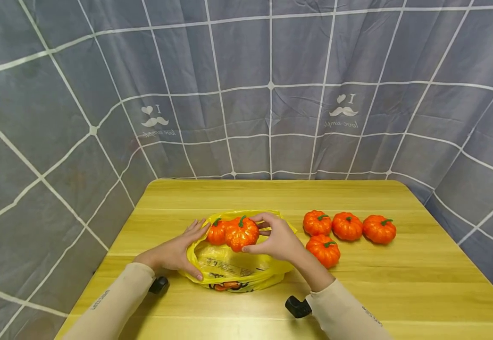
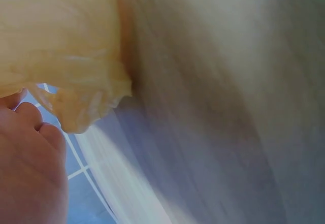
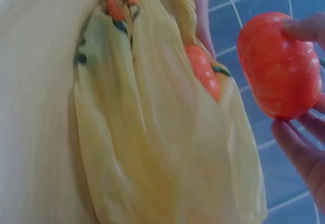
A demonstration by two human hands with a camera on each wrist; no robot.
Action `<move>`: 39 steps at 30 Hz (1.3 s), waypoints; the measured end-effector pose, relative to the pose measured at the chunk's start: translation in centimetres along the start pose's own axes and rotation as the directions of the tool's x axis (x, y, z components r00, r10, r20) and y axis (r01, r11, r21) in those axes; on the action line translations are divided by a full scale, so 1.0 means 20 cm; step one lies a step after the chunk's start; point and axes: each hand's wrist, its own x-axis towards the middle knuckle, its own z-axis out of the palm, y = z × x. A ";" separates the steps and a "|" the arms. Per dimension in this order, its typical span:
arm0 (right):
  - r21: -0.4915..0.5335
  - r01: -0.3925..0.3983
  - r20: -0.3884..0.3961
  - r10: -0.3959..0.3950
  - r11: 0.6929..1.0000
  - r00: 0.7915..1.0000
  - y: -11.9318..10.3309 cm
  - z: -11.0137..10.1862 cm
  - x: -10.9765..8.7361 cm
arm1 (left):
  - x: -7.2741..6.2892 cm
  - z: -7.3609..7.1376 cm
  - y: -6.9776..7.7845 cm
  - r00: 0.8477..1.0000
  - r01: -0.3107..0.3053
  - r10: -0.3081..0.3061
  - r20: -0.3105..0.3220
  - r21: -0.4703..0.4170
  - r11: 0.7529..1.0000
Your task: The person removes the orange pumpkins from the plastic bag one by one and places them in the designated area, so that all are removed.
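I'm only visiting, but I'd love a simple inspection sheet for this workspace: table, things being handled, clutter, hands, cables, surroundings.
Surface: wood-grain table.
Things handled: yellow plastic bag, mouth open, with at least one pumpkin inside; held pumpkin above the opening; row of three pumpkins to the right, and a fourth pumpkin in front of the row's left end.
Clutter: nothing seen.
Left hand: spread against the bag's left rim.
Right hand: holds its pumpkin between thumb and fingers.
Cables: nothing seen.
Surroundings: grey curtain with white grid lines.
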 end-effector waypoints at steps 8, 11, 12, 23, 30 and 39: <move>-0.049 -0.017 -0.088 0.012 0.999 0.996 0.04 -0.18 -0.07 | 0.00 0.01 -0.02 1.000 0.026 -0.026 -0.006 -0.013 1.000; -0.062 -0.043 -0.121 0.035 0.997 0.992 0.06 -0.26 -0.11 | 0.01 0.01 -0.02 1.000 0.020 -0.020 -0.009 -0.017 1.000; -0.071 -0.045 -0.126 0.036 0.996 0.991 0.07 -0.28 -0.12 | 0.01 0.01 -0.02 1.000 0.022 -0.022 -0.008 -0.020 1.000; -0.128 -0.133 -0.247 0.098 0.983 0.964 0.14 -0.52 -0.30 | 0.01 0.01 -0.02 1.000 0.010 -0.010 -0.007 -0.020 1.000; -0.115 -0.159 -0.332 0.113 0.981 0.936 0.18 -0.62 -0.39 | 0.02 0.01 -0.01 1.000 0.000 0.000 -0.011 -0.021 1.000; -0.102 -0.180 -0.438 0.118 0.978 0.891 0.23 -0.76 -0.52 | 0.02 0.01 -0.02 1.000 -0.002 0.002 -0.013 -0.030 1.000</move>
